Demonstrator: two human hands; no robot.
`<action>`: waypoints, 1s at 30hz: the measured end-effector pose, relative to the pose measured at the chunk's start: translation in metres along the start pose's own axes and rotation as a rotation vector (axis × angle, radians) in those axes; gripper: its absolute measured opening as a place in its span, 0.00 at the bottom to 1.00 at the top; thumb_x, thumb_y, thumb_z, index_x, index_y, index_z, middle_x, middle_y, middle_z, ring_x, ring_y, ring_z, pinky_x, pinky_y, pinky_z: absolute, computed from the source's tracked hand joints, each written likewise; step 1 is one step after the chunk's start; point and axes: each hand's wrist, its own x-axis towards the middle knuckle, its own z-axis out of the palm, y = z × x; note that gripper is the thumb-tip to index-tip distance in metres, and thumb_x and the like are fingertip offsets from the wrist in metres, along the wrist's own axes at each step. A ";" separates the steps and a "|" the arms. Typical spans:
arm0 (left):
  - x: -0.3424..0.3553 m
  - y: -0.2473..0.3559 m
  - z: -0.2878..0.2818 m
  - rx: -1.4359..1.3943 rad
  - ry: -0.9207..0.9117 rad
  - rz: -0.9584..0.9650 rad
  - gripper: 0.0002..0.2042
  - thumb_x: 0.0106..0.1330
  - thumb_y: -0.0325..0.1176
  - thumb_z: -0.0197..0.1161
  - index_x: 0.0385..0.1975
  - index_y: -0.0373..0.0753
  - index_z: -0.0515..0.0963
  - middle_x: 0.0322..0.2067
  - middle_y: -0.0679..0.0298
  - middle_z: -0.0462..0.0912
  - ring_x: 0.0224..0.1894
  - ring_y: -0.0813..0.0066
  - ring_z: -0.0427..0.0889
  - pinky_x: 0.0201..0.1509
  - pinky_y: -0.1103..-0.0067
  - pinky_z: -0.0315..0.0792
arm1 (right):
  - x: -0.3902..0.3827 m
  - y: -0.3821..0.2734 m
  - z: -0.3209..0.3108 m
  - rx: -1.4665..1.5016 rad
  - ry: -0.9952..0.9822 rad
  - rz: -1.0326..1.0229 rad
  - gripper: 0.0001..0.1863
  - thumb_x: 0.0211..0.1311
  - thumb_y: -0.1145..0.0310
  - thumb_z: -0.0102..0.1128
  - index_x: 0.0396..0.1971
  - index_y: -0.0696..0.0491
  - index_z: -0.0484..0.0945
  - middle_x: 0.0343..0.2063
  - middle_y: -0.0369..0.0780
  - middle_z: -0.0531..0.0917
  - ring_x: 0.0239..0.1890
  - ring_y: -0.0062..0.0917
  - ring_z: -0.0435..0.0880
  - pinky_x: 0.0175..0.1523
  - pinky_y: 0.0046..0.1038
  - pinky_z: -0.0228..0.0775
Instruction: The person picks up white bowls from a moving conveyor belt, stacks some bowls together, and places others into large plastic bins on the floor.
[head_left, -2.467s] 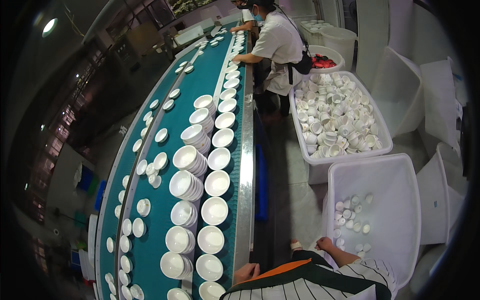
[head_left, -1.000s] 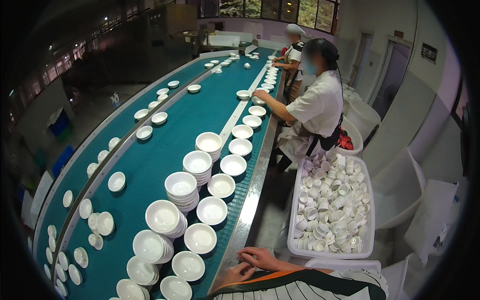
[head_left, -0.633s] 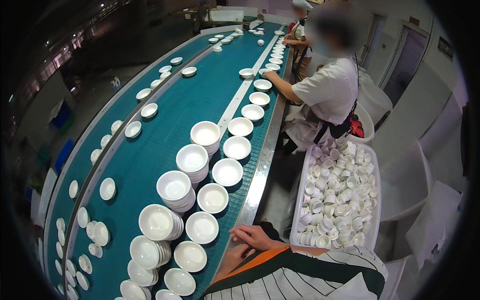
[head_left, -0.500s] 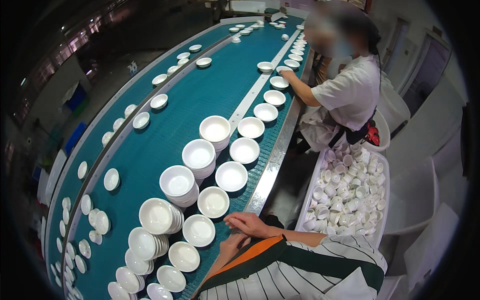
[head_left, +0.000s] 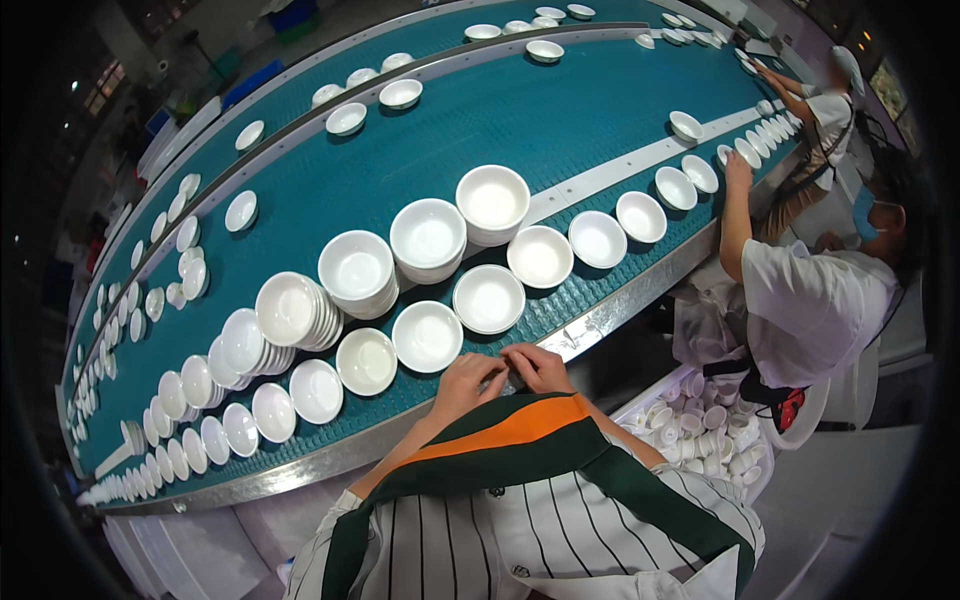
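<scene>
My left hand (head_left: 468,384) and my right hand (head_left: 540,368) are close together at the belt's near metal edge, fingers loosely bent and apart, with nothing visible in them. Just beyond them are two white bowls, a single bowl (head_left: 427,337) and another bowl (head_left: 489,300), neither touched by my hands. These belong to a row of single bowls along the belt's near side. Behind that row are stacks of white bowls, including a tall stack (head_left: 358,266), a second stack (head_left: 428,234) and a third stack (head_left: 493,199). Further left, tilted stacks (head_left: 243,341) lean sideways.
The green conveyor belt (head_left: 590,110) has a metal rim (head_left: 590,325) and a divider rail (head_left: 440,62); scattered bowls lie along the rail. At right, a co-worker (head_left: 815,290) reaches to the row, and another person (head_left: 825,120) stands farther off. A tub of small white cups (head_left: 705,430) is beside me.
My view has turned right, so the belt now runs more across the picture. My hands stay together at the edge. The near co-worker's hand is still at the row of bowls.
</scene>
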 end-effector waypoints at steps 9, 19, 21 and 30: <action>0.030 -0.017 0.010 0.454 0.432 -0.059 0.14 0.51 0.27 0.62 0.38 0.32 0.71 0.40 0.51 0.74 0.45 0.54 0.71 0.51 0.65 0.63 | 0.070 -0.006 -0.075 -0.305 0.047 -0.244 0.14 0.54 0.70 0.58 0.42 0.56 0.74 0.39 0.45 0.78 0.44 0.38 0.74 0.49 0.34 0.64; 0.074 -0.066 0.015 0.703 0.266 -0.282 0.12 0.52 0.32 0.61 0.32 0.34 0.69 0.22 0.54 0.76 0.29 0.58 0.73 0.39 0.68 0.62 | 0.096 0.018 -0.087 -0.554 -0.214 -0.337 0.11 0.48 0.76 0.58 0.35 0.55 0.76 0.29 0.44 0.80 0.35 0.36 0.76 0.46 0.35 0.63; 0.073 -0.069 0.016 0.658 0.216 -0.338 0.11 0.53 0.32 0.61 0.32 0.35 0.70 0.21 0.53 0.76 0.28 0.57 0.74 0.38 0.68 0.62 | 0.093 0.017 -0.087 -0.552 -0.195 -0.324 0.10 0.47 0.76 0.59 0.34 0.56 0.77 0.28 0.43 0.80 0.34 0.36 0.76 0.45 0.34 0.64; 0.084 -0.052 0.024 0.461 0.248 -0.418 0.21 0.52 0.24 0.57 0.48 0.32 0.65 0.43 0.49 0.71 0.46 0.54 0.69 0.49 0.64 0.64 | 0.092 0.024 -0.115 -0.321 0.051 -0.126 0.16 0.56 0.75 0.55 0.46 0.55 0.72 0.41 0.46 0.76 0.44 0.40 0.74 0.50 0.32 0.64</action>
